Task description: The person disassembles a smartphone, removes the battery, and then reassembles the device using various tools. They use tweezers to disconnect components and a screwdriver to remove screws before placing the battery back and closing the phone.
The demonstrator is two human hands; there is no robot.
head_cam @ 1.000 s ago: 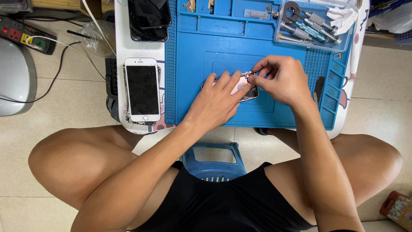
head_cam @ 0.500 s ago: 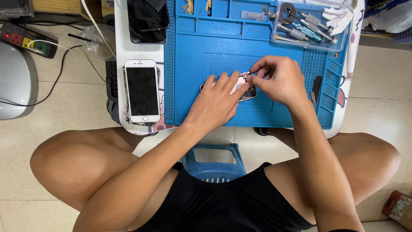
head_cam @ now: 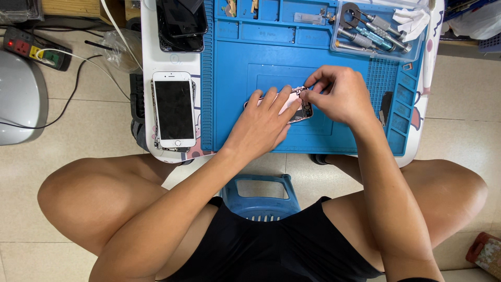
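Here, at centre frame, the left hand (head_cam: pixel 263 122) is lying flat over an opened phone body (head_cam: pixel 298 107), its fingers (head_cam: pixel 271 99) spread and pressing the part down onto the blue work mat (head_cam: pixel 245 52). The right hand (head_cam: pixel 339 94) is coming in from the right, its thumb and forefinger pinched together at the upper edge of the phone body; whether they are gripping a small part or tool there cannot be told. The phone body is sitting just inside the mat's raised central rectangle, mostly covered by both hands.

Open mat is showing above and to the left of the hands, and a narrower strip below them toward the near edge of the surface (head_cam: pixel 148 57). At upper right, a clear tray of screwdrivers (head_cam: pixel 376 28) is sitting well apart from the hands, with a white cloth (head_cam: pixel 409 18) in its corner. Left of the mat, a white phone (head_cam: pixel 174 109) is lying face up close to the surface's near-left edge, with dark phones (head_cam: pixel 182 21) stacked above it. A blue stool (head_cam: pixel 261 196) is showing below the surface, between the knees.
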